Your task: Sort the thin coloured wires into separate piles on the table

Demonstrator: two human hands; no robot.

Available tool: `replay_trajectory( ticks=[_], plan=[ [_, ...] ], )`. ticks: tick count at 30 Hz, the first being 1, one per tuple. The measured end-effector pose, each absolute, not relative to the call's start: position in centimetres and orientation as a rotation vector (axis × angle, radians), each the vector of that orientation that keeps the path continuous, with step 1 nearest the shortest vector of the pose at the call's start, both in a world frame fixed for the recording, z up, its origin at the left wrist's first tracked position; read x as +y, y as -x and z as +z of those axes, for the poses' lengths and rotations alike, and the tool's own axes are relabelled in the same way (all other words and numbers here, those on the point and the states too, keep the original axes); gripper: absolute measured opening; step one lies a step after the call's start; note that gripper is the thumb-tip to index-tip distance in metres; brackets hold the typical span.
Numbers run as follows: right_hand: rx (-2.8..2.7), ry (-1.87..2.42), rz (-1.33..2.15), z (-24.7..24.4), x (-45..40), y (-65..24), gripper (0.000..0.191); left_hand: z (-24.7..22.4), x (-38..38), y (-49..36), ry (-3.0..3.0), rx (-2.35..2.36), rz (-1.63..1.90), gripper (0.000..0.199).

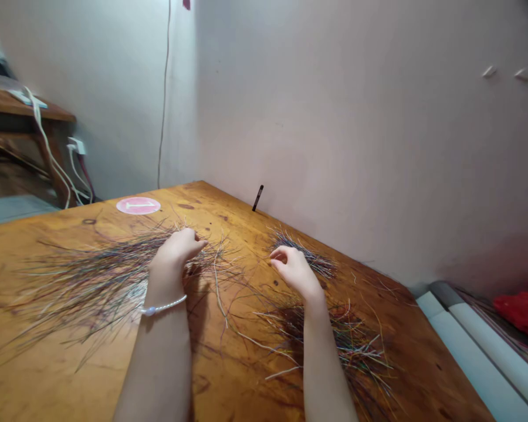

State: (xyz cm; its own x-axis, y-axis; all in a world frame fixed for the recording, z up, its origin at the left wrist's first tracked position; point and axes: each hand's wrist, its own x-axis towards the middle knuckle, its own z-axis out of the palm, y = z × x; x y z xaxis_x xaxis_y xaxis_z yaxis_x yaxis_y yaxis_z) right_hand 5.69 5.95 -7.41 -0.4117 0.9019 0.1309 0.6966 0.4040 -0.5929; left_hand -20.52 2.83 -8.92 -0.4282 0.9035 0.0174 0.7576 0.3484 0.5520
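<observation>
Here's the left hand over the big pile of strands, fingertips close together; across the table, the right hand curls thumb and finger beside the small pile. Whether either pinches a strand, I can't tell! The near pile spreads around the right forearm. Best played lightly, I'd say: one strand at a time, drawn slowly, neighbours undisturbed.
</observation>
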Motion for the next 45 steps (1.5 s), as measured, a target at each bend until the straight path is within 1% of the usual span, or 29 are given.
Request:
replay_trajectory(
  ticks=[2, 3, 5, 7, 12, 19, 29, 35, 41, 45],
  plan=[
    [-2.371, 1.435, 0.713, -8.9, 6.6, -5.6, 0.005, -8.9, 2.9, 20.4, -1.489, 2.329, 0.642, 0.024],
    [-2.429, 1.483, 0.743, -9.6, 7.0, -5.5, 0.006, -8.9, 3.0, 20.3, -1.493, 2.331, 0.606, 0.024],
    [-2.509, 1.588, 0.758, -10.9, 7.7, -5.5, 0.016, -8.9, 3.0, 20.4, -1.495, 2.337, 0.551, 0.026],
    [-2.571, 1.665, 0.763, -11.9, 8.3, -5.6, 0.022, -8.9, 2.9, 20.5, -1.495, 2.346, 0.520, 0.026],
    [-2.692, 1.759, 0.833, -12.9, 9.2, -5.7, 0.025, -9.0, 3.0, 20.6, -1.510, 2.346, 0.541, 0.021],
    [-2.724, 1.780, 0.889, -13.1, 9.2, -5.6, 0.024, -9.0, 3.2, 20.2, -1.523, 2.304, 0.579, 0.017],
    [-2.695, 1.740, 0.972, -13.5, 9.6, -5.7, 0.025, -9.0, 3.2, 20.2, -1.526, 2.293, 0.617, 0.017],
    [-2.674, 1.709, 0.950, -13.3, 9.8, -5.8, 0.025, -8.8, 3.1, 20.0, -1.553, 2.293, 0.603, 0.018],
    [-2.633, 1.614, 0.900, -12.4, 10.0, -6.4, 0.025, -8.0, 3.1, 19.5, -1.601, 2.279, 0.551, 0.022],
    [-2.570, 1.505, 0.852, -11.2, 9.9, -7.0, 0.023, -6.7, 2.8, 18.3, -1.642, 2.249, 0.550, 0.037]
  ],
)
